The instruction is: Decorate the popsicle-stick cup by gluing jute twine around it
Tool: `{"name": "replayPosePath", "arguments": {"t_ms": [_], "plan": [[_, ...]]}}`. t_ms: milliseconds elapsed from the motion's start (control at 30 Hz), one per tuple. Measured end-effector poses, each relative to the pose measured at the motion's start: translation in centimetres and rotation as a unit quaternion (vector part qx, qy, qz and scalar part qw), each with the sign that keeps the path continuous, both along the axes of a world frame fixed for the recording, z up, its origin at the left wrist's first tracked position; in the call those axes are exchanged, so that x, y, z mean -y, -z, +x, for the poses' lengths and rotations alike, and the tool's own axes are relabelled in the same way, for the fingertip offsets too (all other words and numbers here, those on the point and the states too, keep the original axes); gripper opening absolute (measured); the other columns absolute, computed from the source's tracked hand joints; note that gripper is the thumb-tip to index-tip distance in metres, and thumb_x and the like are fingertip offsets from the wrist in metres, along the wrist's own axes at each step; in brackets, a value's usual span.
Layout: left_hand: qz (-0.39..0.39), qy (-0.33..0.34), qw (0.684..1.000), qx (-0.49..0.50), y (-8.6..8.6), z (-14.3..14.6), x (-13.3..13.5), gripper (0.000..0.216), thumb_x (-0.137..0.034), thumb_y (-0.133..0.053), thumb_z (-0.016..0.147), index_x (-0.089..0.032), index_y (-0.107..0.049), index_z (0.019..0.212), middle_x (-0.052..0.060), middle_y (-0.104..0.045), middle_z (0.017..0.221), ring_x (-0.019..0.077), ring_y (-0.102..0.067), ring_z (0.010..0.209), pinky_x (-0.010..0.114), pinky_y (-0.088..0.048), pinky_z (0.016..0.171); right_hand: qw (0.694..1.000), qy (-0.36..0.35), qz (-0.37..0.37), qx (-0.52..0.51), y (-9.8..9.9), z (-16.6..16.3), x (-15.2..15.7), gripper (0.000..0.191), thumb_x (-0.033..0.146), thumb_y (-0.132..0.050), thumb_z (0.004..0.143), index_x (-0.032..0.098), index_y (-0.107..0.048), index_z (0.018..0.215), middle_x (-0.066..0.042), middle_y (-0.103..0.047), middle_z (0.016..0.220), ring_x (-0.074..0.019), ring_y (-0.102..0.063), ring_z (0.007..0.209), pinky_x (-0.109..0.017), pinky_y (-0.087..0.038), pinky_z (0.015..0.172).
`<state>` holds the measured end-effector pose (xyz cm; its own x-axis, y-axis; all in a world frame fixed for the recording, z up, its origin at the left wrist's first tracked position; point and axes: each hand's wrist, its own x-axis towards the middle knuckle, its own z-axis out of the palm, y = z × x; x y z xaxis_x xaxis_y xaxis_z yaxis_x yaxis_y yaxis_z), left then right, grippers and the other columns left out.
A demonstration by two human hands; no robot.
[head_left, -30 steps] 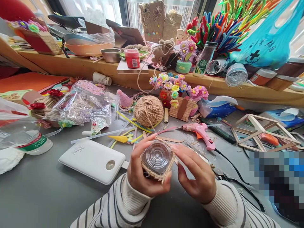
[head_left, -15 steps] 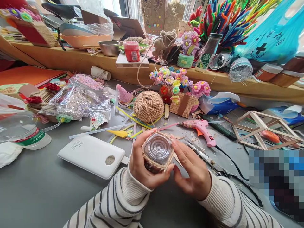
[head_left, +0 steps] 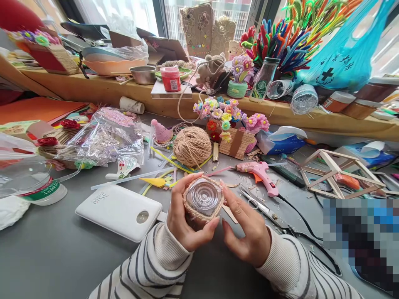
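A small square clear plastic container (head_left: 204,197), its edge wrapped in twine, rests in my left hand (head_left: 188,224). Concentric rings show on its face, which is turned up toward me. My left fingers curl around the far side and the thumb lies along the near edge. Beside it, my right hand (head_left: 247,228) has its fingers stretched out, fingertips touching the right edge of the container; the thumb stands apart. A flat wooden stick (head_left: 230,215) lies on the table between the hands. Just beyond the container sits a ball of twine (head_left: 192,146).
A pink glue gun (head_left: 260,175) and scissors (head_left: 271,214) lie to the right, near a wooden stick frame (head_left: 343,174). At left are a white power bank (head_left: 118,211) and a plastic bottle (head_left: 46,193). Pipe cleaners (head_left: 280,45) crowd the back shelf.
The view has tilted up and shifted slightly, so everything sits a little lower. The container stays in my left hand; my right thumb has moved slightly away from the left one.
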<state>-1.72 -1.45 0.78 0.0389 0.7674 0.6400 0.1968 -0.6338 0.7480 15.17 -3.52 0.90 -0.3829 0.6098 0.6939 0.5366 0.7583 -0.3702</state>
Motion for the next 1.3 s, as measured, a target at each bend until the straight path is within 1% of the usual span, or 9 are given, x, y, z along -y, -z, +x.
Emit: {"name": "replayPosePath", "arguments": {"t_ms": [233, 467, 633, 733, 833, 933, 1033, 1167, 1300], "plan": [[0.007, 0.001, 0.999, 0.039, 0.2, -0.2, -0.3, 0.071, -0.023, -0.068, 0.063, -0.019, -0.042, 0.129, 0.013, -0.058, 0.124, 0.0253, -0.063, 0.106, 0.035, -0.051, 0.092, 0.998, -0.029, -0.049, -0.004, 0.2, -0.3, 0.3, 0.079, 0.008, -0.048, 0.077, 0.004, -0.017, 0.149, -0.022, -0.038, 0.148, -0.0255, -0.038, 0.137, -0.039, -0.045, 0.105], [0.033, -0.026, 0.999, 0.029, 0.5, -0.1, -0.2, 0.07, -0.023, -0.066, 0.061, -0.017, -0.044, 0.127, 0.014, -0.058, 0.124, 0.0308, -0.059, 0.113, 0.044, -0.048, 0.098, 0.999, -0.009, -0.045, -0.009, 0.1, -0.2, 0.9, 0.08, 0.01, -0.049, 0.078, 0.008, -0.015, 0.15, -0.018, -0.022, 0.156, -0.0275, -0.027, 0.143, -0.043, -0.04, 0.11], [0.034, -0.013, 0.999, 0.018, 0.5, -0.1, 0.1, 0.074, -0.023, -0.068, 0.06, -0.02, -0.042, 0.13, 0.015, -0.056, 0.126, 0.0357, -0.057, 0.115, 0.053, -0.047, 0.098, 0.994, 0.014, -0.079, -0.07, -0.4, 0.2, 0.2, 0.055, 0.021, -0.051, 0.088, 0.02, -0.037, 0.141, -0.013, -0.049, 0.14, -0.0245, -0.045, 0.132, -0.044, -0.042, 0.108], [0.036, 0.005, 0.999, -0.004, 0.5, -0.1, 0.3, 0.079, -0.021, -0.069, 0.06, -0.021, -0.04, 0.133, 0.017, -0.056, 0.127, 0.0375, -0.057, 0.115, 0.056, -0.048, 0.097, 0.946, 0.082, -0.217, -0.226, -0.6, 0.3, -0.3, 0.035, 0.035, -0.054, 0.089, 0.025, -0.051, 0.123, -0.009, -0.058, 0.124, -0.0218, -0.058, 0.113, -0.036, -0.054, 0.09], [0.05, 0.009, 0.998, -0.021, 0.5, -0.1, 0.4, 0.083, -0.02, -0.071, 0.059, -0.018, -0.038, 0.135, 0.018, -0.054, 0.128, 0.0373, -0.058, 0.115, 0.055, -0.048, 0.096, 0.875, 0.191, -0.298, -0.33, -1.0, 0.4, -0.3, 0.031, 0.05, -0.063, 0.08, 0.022, -0.057, 0.091, -0.004, -0.059, 0.089, -0.0167, -0.06, 0.084, -0.028, -0.052, 0.067], [0.062, 0.011, 0.998, -0.022, 0.6, -0.1, 0.3, 0.083, -0.02, -0.072, 0.059, -0.016, -0.037, 0.135, 0.019, -0.053, 0.128, 0.0374, -0.058, 0.114, 0.056, -0.048, 0.097, 0.83, 0.118, -0.439, -0.324, -2.0, 0.3, -0.2, 0.047, 0.065, -0.057, 0.078, 0.019, -0.052, 0.065, 0.003, -0.046, 0.059, -0.01, -0.045, 0.055, -0.024, -0.037, 0.048], [0.065, 0.023, 0.997, -0.02, 0.8, -0.1, 0.3, 0.085, -0.021, -0.073, 0.06, -0.017, -0.036, 0.136, 0.02, -0.052, 0.129, 0.0379, -0.057, 0.114, 0.058, -0.047, 0.098, 0.756, 0.025, -0.554, -0.347, -3.0, -0.2, -0.3, 0.054, 0.071, -0.058, 0.071, 0.019, -0.048, 0.059, 0.004, -0.042, 0.052, -0.0062, -0.035, 0.045, -0.022, -0.023, 0.041], [0.049, 0.039, 0.998, -0.015, 0.8, -0.1, 0.4, 0.087, -0.025, -0.076, 0.061, -0.019, -0.034, 0.137, 0.02, -0.051, 0.129, 0.0367, -0.056, 0.115, 0.056, -0.047, 0.097, 0.681, 0.024, -0.611, -0.404, -3.9, -0.8, -0.6, 0.051, 0.061, -0.069, 0.065, 0.019, -0.043, 0.057, 0.009, -0.036, 0.047, -0.003, -0.026, 0.041, -0.02, -0.018, 0.04], [0.038, 0.055, 0.998, -0.008, 0.7, -0.2, 0.4, 0.09, -0.028, -0.08, 0.06, -0.018, -0.033, 0.137, 0.02, -0.051, 0.13, 0.0349, -0.056, 0.116, 0.052, -0.046, 0.098, 0.644, 0.018, -0.634, -0.429, -4.1, -0.8, -0.7, 0.046, 0.054, -0.074, 0.064, 0.019, -0.045, 0.061, 0.009, -0.036, 0.048, -0.0027, -0.025, 0.043, -0.019, -0.018, 0.042]]}}
